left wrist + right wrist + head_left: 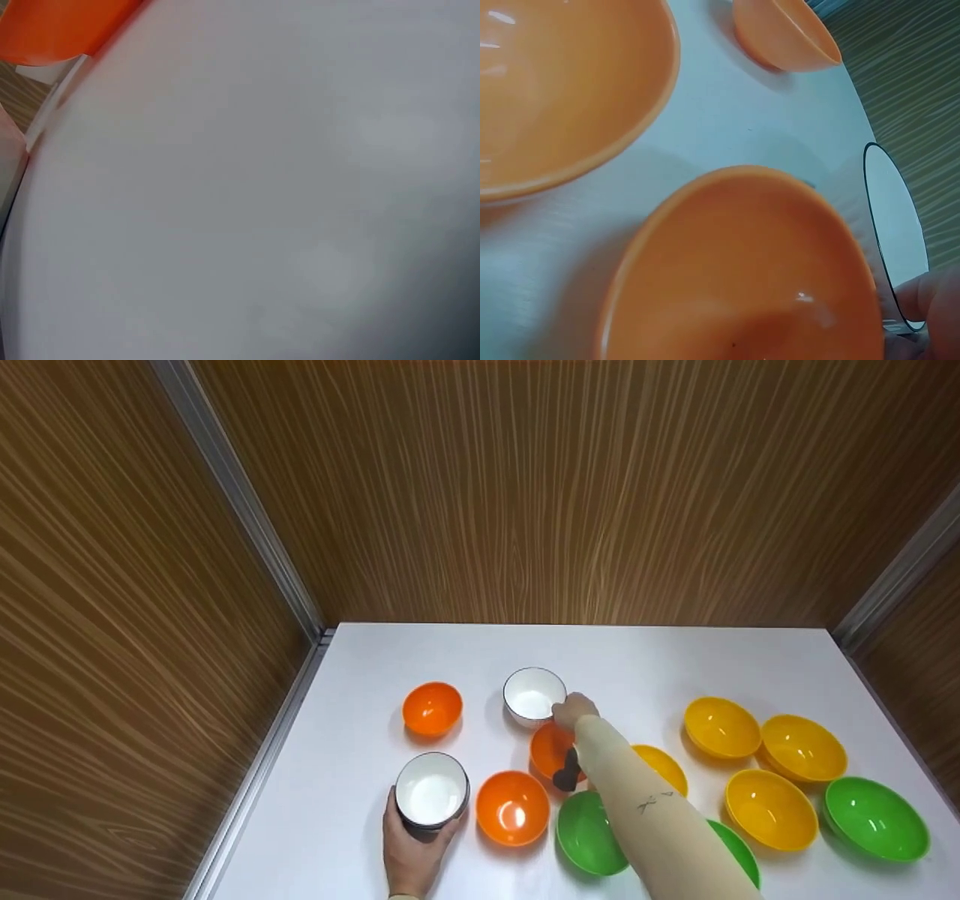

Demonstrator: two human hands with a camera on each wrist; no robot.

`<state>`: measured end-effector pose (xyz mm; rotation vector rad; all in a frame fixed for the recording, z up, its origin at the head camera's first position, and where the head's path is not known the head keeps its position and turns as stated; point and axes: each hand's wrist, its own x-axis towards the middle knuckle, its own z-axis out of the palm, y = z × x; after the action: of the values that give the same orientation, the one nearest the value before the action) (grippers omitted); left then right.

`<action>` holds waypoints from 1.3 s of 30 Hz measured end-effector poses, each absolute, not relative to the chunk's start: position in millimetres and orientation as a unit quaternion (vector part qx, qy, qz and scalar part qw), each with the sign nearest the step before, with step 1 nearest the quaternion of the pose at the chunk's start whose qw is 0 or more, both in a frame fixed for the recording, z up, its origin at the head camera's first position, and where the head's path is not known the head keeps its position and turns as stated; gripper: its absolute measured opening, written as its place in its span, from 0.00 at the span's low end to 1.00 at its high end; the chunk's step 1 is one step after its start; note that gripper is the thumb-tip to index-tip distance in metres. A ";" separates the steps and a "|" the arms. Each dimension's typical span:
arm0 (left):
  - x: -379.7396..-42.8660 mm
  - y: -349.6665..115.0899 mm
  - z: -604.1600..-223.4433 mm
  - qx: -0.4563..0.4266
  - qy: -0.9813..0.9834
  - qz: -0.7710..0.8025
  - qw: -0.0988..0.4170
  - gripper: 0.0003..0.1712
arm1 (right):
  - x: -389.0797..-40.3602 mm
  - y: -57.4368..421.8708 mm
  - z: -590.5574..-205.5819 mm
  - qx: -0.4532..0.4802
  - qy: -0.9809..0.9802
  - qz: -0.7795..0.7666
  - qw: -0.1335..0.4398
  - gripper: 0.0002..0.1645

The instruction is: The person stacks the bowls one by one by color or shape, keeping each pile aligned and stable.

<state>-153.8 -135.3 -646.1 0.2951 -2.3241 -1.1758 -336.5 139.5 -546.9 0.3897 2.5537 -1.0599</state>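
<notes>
My left hand grips a small stack of white bowls with dark rims, at the front left of the table. How many bowls the stack holds cannot be told. Farther back, my right hand pinches the near right rim of another white bowl. In the right wrist view, the thumb lies inside this dark-rimmed bowl. Just below the right hand, an orange bowl is partly covered by the forearm. A second orange bowl stands right of the left hand, and a third behind it.
Several yellow bowls stand to the right, one partly behind the right forearm. Green bowls line the front, with another at far right. Wood-grain panels wall in the white table at the back and sides.
</notes>
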 end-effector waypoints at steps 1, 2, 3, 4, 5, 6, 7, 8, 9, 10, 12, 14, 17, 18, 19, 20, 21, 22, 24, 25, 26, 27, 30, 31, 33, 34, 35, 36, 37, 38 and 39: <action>-153.4 -135.0 -646.0 0.108 -0.857 -0.433 0.258 0.67 | -334.7 139.7 -545.0 0.140 0.899 -0.376 0.173 0.26; -152.9 -134.7 -645.8 0.106 -0.856 -0.434 0.260 0.67 | -333.1 139.8 -543.2 0.143 0.898 -0.379 0.172 0.25; -152.5 -134.5 -645.7 0.104 -0.857 -0.432 0.261 0.67 | -331.5 140.2 -541.7 0.148 0.894 -0.386 0.173 0.25; -152.1 -134.3 -645.6 0.103 -0.857 -0.432 0.263 0.67 | -330.1 140.5 -540.1 0.151 0.892 -0.390 0.172 0.25; -151.9 -134.1 -645.7 0.102 -0.857 -0.431 0.264 0.67 | -328.7 141.3 -539.1 0.149 0.892 -0.391 0.169 0.25; -151.8 -133.9 -645.9 0.102 -0.858 -0.429 0.262 0.67 | -327.3 142.1 -538.0 0.150 0.891 -0.394 0.167 0.25; -151.7 -133.6 -645.9 0.104 -0.860 -0.427 0.260 0.67 | -326.2 143.3 -537.6 0.150 0.890 -0.398 0.165 0.24; -151.7 -133.6 -646.1 0.104 -0.861 -0.426 0.258 0.67 | -325.6 144.3 -537.3 0.150 0.890 -0.400 0.162 0.24; -151.7 -133.9 -646.4 0.102 -0.861 -0.426 0.259 0.67 | -324.6 145.1 -536.7 0.151 0.888 -0.405 0.160 0.24; -151.8 -134.2 -646.8 0.101 -0.861 -0.425 0.259 0.67 | -323.8 145.8 -536.0 0.148 0.889 -0.404 0.156 0.24; -151.9 -135.2 -647.4 0.100 -0.861 -0.426 0.259 0.67 | -322.8 146.8 -534.6 0.149 0.886 -0.411 0.152 0.23; -151.8 -136.7 -648.2 0.095 -0.857 -0.430 0.269 0.67 | -322.2 147.2 -532.7 0.151 0.885 -0.415 0.150 0.22; -152.2 -137.8 -649.2 0.093 -0.854 -0.431 0.276 0.67 | -321.1 148.7 -529.2 0.148 0.884 -0.420 0.140 0.20; -152.4 -137.9 -649.5 0.092 -0.853 -0.432 0.278 0.68 | -320.7 149.3 -528.1 0.146 0.884 -0.423 0.136 0.20; -152.8 -137.9 -649.9 0.091 -0.852 -0.433 0.279 0.68 | -320.3 150.4 -526.8 0.143 0.885 -0.423 0.132 0.19; -153.0 -137.8 -650.2 0.091 -0.852 -0.433 0.278 0.68 | -319.7 151.3 -525.2 0.141 0.885 -0.425 0.127 0.18; -153.2 -137.7 -650.2 0.090 -0.853 -0.433 0.277 0.68 | -319.1 152.4 -523.5 0.138 0.885 -0.426 0.123 0.18; -153.3 -137.6 -650.3 0.091 -0.852 -0.435 0.275 0.67 | -318.7 153.5 -522.0 0.137 0.885 -0.428 0.121 0.17; -153.5 -137.4 -650.1 0.091 -0.852 -0.438 0.270 0.67 | -317.9 155.2 -518.2 0.134 0.884 -0.433 0.116 0.17; -153.6 -137.3 -649.9 0.091 -0.851 -0.443 0.269 0.67 | -317.7 155.8 -516.4 0.134 0.882 -0.436 0.115 0.17; -153.8 -137.3 -649.6 0.091 -0.849 -0.446 0.267 0.67 | -317.2 156.3 -514.4 0.131 0.882 -0.437 0.113 0.17; -154.0 -137.3 -649.3 0.090 -0.849 -0.449 0.266 0.67 | -316.8 156.4 -512.3 0.129 0.881 -0.440 0.113 0.18; -155.6 -137.5 -648.0 0.088 -0.849 -0.451 0.262 0.66 | -315.0 155.2 -505.2 0.127 0.877 -0.449 0.112 0.20; -157.5 -136.7 -647.8 0.087 -0.848 -0.453 0.261 0.66 | -315.1 155.4 -502.8 0.125 0.876 -0.452 0.113 0.20; -161.4 -135.6 -647.3 0.085 -0.849 -0.452 0.260 0.66 | -315.4 154.5 -497.6 0.121 0.874 -0.456 0.112 0.22; -163.4 -135.2 -647.0 0.085 -0.850 -0.452 0.259 0.66 | -315.4 153.7 -495.0 0.121 0.872 -0.461 0.111 0.22; -165.4 -135.1 -647.3 0.085 -0.850 -0.452 0.257 0.66 | -315.6 152.6 -492.5 0.116 0.873 -0.462 0.108 0.22; -167.3 -135.0 -647.2 0.085 -0.851 -0.451 0.256 0.66 | -315.8 151.2 -490.0 0.111 0.874 -0.461 0.107 0.23; -169.0 -134.9 -647.1 0.085 -0.850 -0.453 0.255 0.66 | -315.9 149.7 -487.7 0.106 0.873 -0.463 0.107 0.23; -170.6 -134.8 -647.0 0.085 -0.850 -0.454 0.254 0.66 | -316.0 147.7 -485.4 0.103 0.873 -0.465 0.106 0.23; -172.2 -134.6 -646.9 0.086 -0.850 -0.454 0.253 0.66 | -316.0 145.6 -483.3 0.100 0.872 -0.466 0.107 0.24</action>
<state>-172.2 -134.6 -646.9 0.2344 -2.3108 -1.2357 -316.0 145.6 -483.3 0.2933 2.5688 -1.3730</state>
